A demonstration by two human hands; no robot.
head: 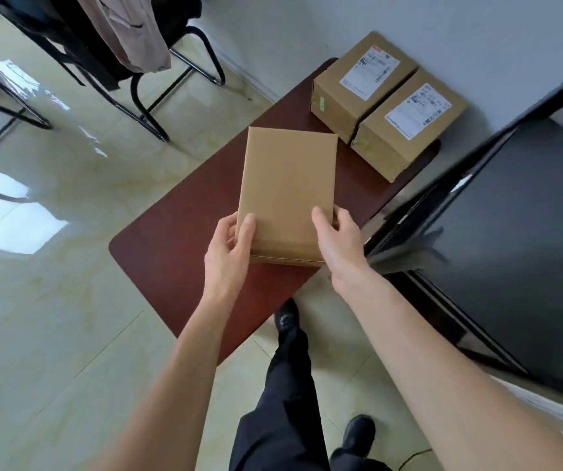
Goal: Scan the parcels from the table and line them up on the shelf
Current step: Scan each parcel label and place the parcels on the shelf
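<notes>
Both hands, left hand [229, 243] and right hand [339, 239], grip plain parcel [287, 192].

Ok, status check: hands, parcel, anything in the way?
Left hand and right hand both grip the plain parcel, near end, above the table. Two labelled parcels wait at the far end. Nothing blocking.

I can read nothing: white shipping labels [370, 72] on two brown cardboard boxes [392, 130] are too blurred.
</notes>
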